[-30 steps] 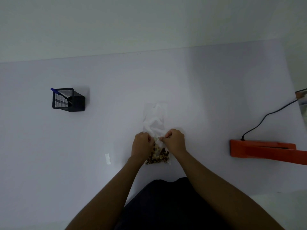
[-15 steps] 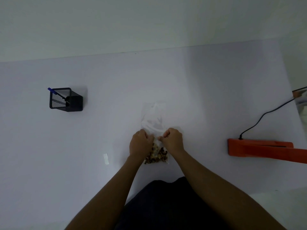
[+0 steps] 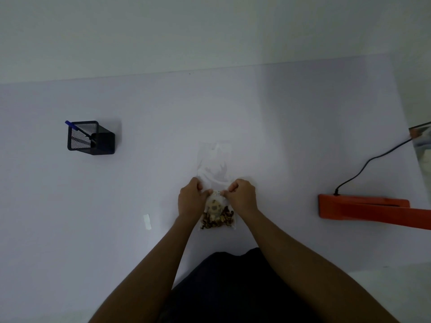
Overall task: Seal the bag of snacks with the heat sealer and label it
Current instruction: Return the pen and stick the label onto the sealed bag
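Bag: a clear plastic bag (image 3: 215, 169) lies flat on the pale grey-white table (image 3: 291, 127), at the centre of the scene, its long side running from near to far.
Contents: brown and pale snack pieces (image 3: 217, 216) fill the near end of the bag only; the far part is empty, wrinkled film.
Left hand: the left hand (image 3: 191, 198) rests on the bag's left edge, fingers curled, pinching the film just above the snacks.
Right hand: the right hand (image 3: 241, 194) is curled on the bag's right edge at the same level, pinching the film.
Between the hands: a small pale patterned strip (image 3: 216, 193) shows between the fingertips of both hands; I cannot tell what it is.
Bag relative to hands: the snacks lie nearer than the knuckles, between the two wrists; the empty film reaches beyond the hands, to the far side.
Heat sealer: a long orange heat sealer (image 3: 363, 209) lies on the table well to the right of the bag, with a black cord (image 3: 363, 166) running off to the far right.
Label: a small white paper slip (image 3: 147, 221) lies flat on the table, near the left hand but apart from it.
Pen holder: a black mesh pen holder (image 3: 89, 138) stands at the far left, with a blue pen (image 3: 72, 125) leaning in it.
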A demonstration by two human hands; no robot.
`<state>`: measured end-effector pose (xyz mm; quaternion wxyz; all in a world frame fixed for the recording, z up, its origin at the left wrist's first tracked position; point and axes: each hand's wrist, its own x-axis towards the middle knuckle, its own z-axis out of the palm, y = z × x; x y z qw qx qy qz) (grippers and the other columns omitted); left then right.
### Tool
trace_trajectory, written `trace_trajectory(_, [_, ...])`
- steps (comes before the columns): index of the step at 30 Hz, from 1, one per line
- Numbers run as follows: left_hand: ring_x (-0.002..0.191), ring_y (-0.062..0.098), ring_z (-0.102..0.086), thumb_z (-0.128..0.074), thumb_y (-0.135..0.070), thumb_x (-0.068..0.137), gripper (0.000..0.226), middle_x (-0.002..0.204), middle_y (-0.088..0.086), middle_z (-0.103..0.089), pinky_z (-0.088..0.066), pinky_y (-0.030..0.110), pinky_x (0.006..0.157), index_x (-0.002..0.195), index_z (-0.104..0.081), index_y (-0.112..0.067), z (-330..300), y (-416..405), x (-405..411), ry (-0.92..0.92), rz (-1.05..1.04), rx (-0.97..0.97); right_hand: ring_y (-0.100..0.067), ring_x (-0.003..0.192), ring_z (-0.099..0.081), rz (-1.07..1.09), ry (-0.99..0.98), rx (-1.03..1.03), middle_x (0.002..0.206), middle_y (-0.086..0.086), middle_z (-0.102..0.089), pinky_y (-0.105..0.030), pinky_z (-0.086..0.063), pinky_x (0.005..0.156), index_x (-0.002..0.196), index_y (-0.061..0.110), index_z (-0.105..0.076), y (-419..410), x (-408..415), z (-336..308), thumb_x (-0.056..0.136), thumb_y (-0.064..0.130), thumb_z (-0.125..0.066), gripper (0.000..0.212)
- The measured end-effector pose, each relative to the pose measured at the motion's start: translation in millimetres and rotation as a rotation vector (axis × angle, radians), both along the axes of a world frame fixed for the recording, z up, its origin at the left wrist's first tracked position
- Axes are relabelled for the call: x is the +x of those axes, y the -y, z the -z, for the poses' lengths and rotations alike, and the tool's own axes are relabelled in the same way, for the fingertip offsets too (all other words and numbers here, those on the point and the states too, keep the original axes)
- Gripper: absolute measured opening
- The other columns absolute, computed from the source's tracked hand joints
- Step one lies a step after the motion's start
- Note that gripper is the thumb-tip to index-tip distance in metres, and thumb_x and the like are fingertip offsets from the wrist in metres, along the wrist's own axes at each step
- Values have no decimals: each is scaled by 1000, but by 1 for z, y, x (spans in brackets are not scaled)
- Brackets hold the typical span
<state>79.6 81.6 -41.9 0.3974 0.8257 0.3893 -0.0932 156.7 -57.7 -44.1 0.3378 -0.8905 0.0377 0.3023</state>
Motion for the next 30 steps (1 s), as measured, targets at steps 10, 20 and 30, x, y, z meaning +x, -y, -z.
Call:
trace_trajectory(10, [57, 15, -51, -79, -35, 79, 35, 63, -5, -55, -42, 28, 53, 79, -51, -15, -1, 1, 3, -62, -1, 22, -17, 68, -56, 22, -11, 7, 81, -2, -59, -28, -42, 56, 89, 12, -52, -8, -10, -10, 80, 36, -78, 37])
trace_trajectory(20, [67, 15, -55, -77, -34, 80, 27, 69, -8, -58, -37, 27, 55, 82, -57, -16, -5, -7, 7, -134, 20, 1, -15, 62, -48, 93, -19, 39, 76, -5, -56, -24, -40, 53, 84, 11, -49, -6, -8, -8, 82, 13, -77, 28])
trace_trajectory(30, [59, 13, -51, -76, -66, 69, 59, 68, -7, -52, -38, 25, 50, 88, -46, -19, -11, 15, 5, -112, 57, 103, -14, 61, -50, 84, -30, 55, 74, -2, -55, -23, -42, 53, 90, 7, -54, -4, -9, -7, 86, 12, -72, 19])
